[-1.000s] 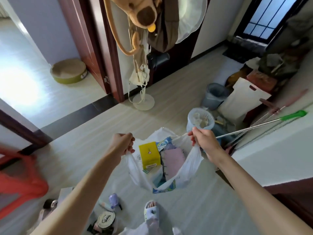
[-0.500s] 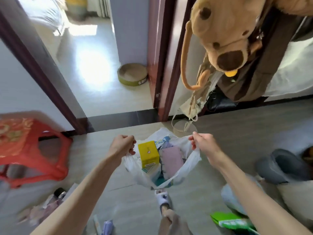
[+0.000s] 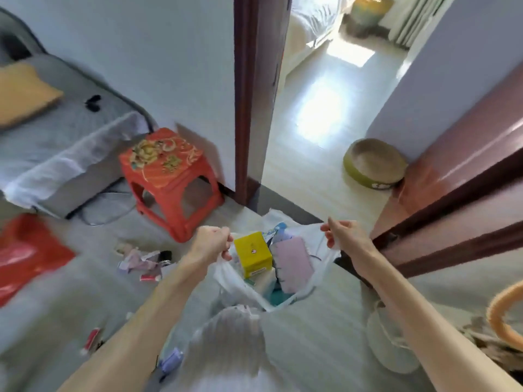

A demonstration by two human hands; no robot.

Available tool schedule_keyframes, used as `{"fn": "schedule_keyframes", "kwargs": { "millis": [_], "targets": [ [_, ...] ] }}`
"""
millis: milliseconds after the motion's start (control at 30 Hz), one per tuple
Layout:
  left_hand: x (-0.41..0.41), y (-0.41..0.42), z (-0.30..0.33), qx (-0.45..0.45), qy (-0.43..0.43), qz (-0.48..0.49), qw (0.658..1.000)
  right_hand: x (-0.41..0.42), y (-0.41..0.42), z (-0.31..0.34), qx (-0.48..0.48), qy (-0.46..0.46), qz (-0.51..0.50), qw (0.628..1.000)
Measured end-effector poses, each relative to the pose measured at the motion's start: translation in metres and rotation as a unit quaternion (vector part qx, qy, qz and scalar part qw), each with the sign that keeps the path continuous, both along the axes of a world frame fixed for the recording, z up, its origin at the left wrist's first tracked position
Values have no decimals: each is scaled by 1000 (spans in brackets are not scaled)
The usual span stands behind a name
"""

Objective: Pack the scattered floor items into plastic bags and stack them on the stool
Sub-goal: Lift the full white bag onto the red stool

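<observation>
A white plastic bag (image 3: 319,278) hangs open in front of me, held up off the floor. My left hand (image 3: 210,246) grips its left handle and my right hand (image 3: 343,239) pinches its right handle. Inside stand a yellow box (image 3: 252,253) and a pink flat item (image 3: 293,263), with blue and teal things below them. The red plastic stool (image 3: 167,172) with a flowered top stands by the wall, ahead and to the left. Small scattered items (image 3: 143,260) lie on the floor between the stool and my left arm.
A red plastic bag (image 3: 22,250) lies on the floor at the left. A grey bed (image 3: 56,131) fills the upper left. An open doorway with a dark frame (image 3: 249,108) is straight ahead, a round green basket (image 3: 373,164) beyond it. More small items (image 3: 92,339) lie near my left elbow.
My view has swung left: the plush toy and buckets have left the frame, and the stool, bed and red bag have come in. Both hands still hold the bag the same way.
</observation>
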State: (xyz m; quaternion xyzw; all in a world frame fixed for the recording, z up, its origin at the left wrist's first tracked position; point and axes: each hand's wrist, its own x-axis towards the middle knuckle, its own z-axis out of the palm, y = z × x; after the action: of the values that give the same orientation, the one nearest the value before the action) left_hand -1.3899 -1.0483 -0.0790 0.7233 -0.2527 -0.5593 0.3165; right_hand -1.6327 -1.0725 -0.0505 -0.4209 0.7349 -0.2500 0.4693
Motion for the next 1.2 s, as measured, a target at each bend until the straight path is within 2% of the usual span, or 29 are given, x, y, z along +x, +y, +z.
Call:
{"fn": "schedule_keyframes", "kwargs": {
  "millis": [200,367,567,734,867,1034,1200],
  "targets": [
    [68,-85,1,1,-16,83,996,82,-123,-15,16,15,66,998],
    [142,-152,19,-29,-76,175,981,167,-225,-5,-5,30,172,985],
    [234,-230,30,-75,-39,288,954,277,-349,16,-36,-39,222,974],
    [298,-297,29,-58,-38,339,938,353,-436,20,-36,-74,287,954],
    [335,-342,18,-18,-54,395,917,407,-491,14,-21,-57,334,941],
    [376,-396,5,23,-49,424,904,464,-545,-2,8,-27,357,934],
    [394,-429,-14,61,-48,377,923,489,-572,-29,42,17,386,921]
  ]
}}
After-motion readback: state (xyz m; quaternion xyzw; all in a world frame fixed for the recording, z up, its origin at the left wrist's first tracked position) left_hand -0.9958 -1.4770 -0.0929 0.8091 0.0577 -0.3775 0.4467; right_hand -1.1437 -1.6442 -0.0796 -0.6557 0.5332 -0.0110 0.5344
